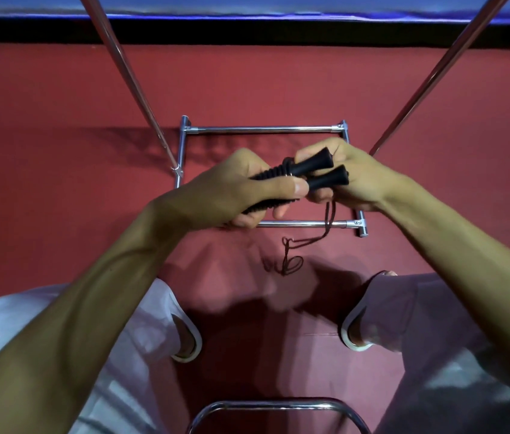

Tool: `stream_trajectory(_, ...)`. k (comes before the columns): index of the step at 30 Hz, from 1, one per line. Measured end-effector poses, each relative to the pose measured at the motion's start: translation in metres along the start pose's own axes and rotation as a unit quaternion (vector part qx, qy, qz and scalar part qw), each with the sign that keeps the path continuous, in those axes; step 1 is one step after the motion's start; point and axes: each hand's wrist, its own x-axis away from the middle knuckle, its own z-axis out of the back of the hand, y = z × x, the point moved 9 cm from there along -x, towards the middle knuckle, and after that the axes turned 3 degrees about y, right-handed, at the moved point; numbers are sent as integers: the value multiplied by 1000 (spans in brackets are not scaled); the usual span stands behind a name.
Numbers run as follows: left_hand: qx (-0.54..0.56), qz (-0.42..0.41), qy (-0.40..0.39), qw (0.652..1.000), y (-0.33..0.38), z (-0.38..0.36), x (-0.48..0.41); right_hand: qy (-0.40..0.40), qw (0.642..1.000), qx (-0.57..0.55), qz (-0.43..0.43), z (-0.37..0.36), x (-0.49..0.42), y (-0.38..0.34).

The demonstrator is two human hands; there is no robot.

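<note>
A seated person holds a pair of black handles [313, 172] side by side in mid-air, above a red floor [59, 120]. The left grip [231, 189] is clenched round the ribbed shafts, with the thumb laid across the top. The right grip [350, 177] grasps the same pair at the smooth, flared ends, which poke out between its fingers and thumb. The handles bridge the gap between the two grips. A dark cord [306, 239] hangs from under the right grip and ends in loose loops lower down, nearer the person. Whether the loops touch the floor cannot be told. Beyond and below both grips, a chrome frame [260, 130] lies flat on the floor. Two chrome poles [128, 76] slant upward, one to the outer side of each grip. White trousers [12, 324] and pale slippers [188, 339] show below the forearms.
</note>
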Motion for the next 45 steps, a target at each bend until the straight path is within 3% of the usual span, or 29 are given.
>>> stream_trajectory(5, -63, -43, 136, 988, 4, 27, -2, 53, 990, -99, -81, -4, -4, 27)
stream_trajectory(12, -245, -91, 239, 935, 7, 41, 7, 97, 964, -205, -136, -25, -6, 48)
stream_trajectory(15, -330, -82, 287, 896, 8, 45, 11, 130, 966, -145, -168, -22, -7, 57)
stream_trajectory(20, -422, -96, 273, 859, 11, 31, 9, 174, 958, -33, -226, -8, -4, 64)
stream_trajectory(26, -357, -140, 281, 880, 14, 32, 8, 154, 951, 27, -268, -4, 3, 56)
stream_trajectory(29, -263, -130, 294, 910, 8, 38, 2, 155, 958, 46, -235, 0, -2, 48)
stream_trajectory(34, -63, -65, 306, 948, -4, 46, -5, 189, 961, -37, -197, 13, -1, 42)
stream_trajectory(37, 39, -3, 284, 958, -18, 48, -7, 207, 965, 25, -161, 19, -1, 34)
stream_trajectory(39, 97, 37, 266, 958, -27, 49, -4, 223, 965, 121, -67, 25, 0, 15)
stream_trajectory(41, 155, 76, 240, 955, -35, 46, -3, 244, 920, 297, 81, 31, 9, -19)
stream_trajectory(43, 206, 116, 200, 951, -41, 38, -3, 257, 828, 457, 199, 28, 20, -44)
stream_trajectory(45, 242, 140, 167, 946, -42, 32, -4, 292, 757, 516, 274, 24, 32, -60)
